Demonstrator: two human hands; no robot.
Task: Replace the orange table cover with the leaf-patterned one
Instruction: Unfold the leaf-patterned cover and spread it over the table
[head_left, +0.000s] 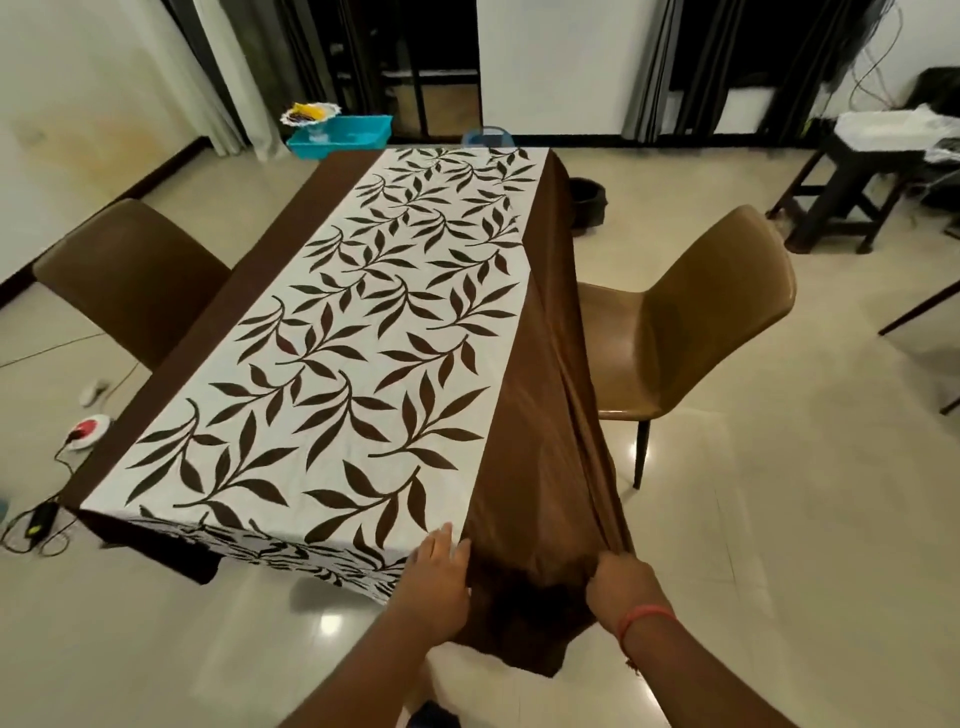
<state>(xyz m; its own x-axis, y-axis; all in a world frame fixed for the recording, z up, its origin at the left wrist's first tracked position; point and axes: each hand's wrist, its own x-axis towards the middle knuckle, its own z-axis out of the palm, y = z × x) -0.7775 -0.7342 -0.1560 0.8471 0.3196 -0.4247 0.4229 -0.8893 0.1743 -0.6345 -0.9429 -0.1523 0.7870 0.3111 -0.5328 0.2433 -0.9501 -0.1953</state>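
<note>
Where brown folds hide them, right hand (621, 579) fingers bunching leaf-patterned cover (363, 332) (left hand (439, 574) flat).

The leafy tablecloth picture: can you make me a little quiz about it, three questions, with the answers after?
1. True or false: the leaf-patterned cover already lies across the table.
2. Which hand bunches the cover's brown border? A) left hand B) right hand C) neither
3. Fill in: a brown chair stands on each ___ of the table.

Key
1. True. It lies along the whole top and hangs over the near end.
2. B. The right hand grips a fold of the border at the near corner, while the left hand rests with straight fingers at the patterned edge.
3. Side. The other chair stands on the left.
</note>
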